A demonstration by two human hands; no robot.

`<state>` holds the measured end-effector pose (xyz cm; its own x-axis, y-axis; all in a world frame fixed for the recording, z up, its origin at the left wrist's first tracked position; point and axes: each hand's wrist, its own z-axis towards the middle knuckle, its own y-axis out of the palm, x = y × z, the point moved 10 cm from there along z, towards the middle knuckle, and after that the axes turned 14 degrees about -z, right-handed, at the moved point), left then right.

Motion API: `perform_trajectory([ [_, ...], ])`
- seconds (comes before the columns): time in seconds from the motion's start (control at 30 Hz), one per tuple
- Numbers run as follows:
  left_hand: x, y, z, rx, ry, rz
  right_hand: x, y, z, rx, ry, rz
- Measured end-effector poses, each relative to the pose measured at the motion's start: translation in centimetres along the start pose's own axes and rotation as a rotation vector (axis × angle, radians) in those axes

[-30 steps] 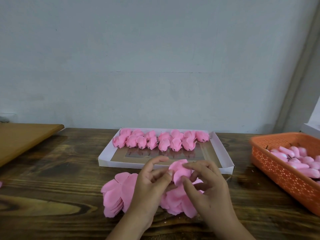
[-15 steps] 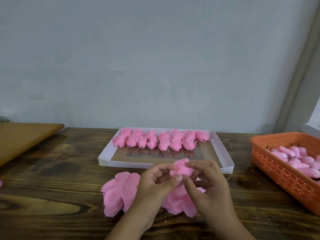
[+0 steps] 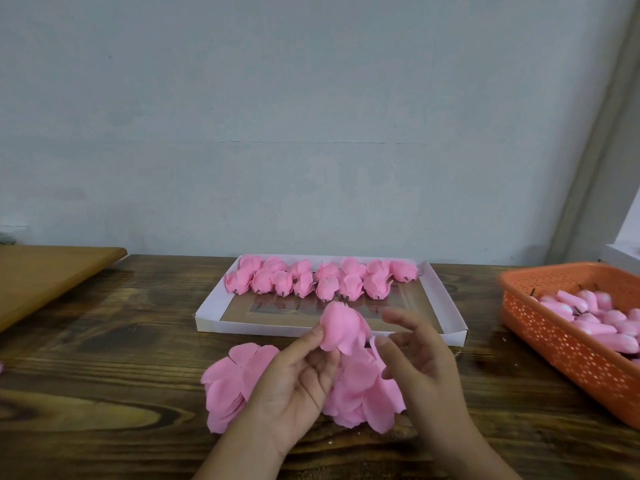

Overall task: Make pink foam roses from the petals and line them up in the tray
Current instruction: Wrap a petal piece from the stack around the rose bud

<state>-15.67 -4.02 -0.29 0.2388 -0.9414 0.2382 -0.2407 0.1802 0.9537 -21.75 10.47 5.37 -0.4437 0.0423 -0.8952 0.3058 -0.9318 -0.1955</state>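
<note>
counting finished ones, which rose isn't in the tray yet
The rose held up by the left hand, in front of the tray. All the other roses lie along the tray's far side.

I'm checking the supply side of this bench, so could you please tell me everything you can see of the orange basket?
The orange basket is a shallow rectangular one that looks like plastic, its walls perforated with small holes under a solid rim. It sits flat on the wooden table at the right edge, partly cut off by the frame. Pale pink bud-shaped pieces lie piled inside. Neither hand touches it.
</note>
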Motion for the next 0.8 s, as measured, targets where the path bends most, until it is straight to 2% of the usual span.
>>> perform_trajectory([
  [0.3,-1.4,-0.2,0.2,-0.038,-0.103,-0.01,2.2,3.4,-0.5,-0.292,0.334,0.322],
  [0.43,-1.6,-0.3,0.2,-0.062,-0.107,-0.001,3.0,4.7,-1.4,-0.348,0.494,0.507],
  [0.7,-1.1,-0.6,0.4,-0.067,-0.063,0.02,0.6,5.7,-2.0,-0.493,0.563,0.998],
  [0.8,-1.4,-0.4,0.6,-0.104,-0.078,0.044,0.5,5.9,-2.2,-0.505,0.568,1.028],
])
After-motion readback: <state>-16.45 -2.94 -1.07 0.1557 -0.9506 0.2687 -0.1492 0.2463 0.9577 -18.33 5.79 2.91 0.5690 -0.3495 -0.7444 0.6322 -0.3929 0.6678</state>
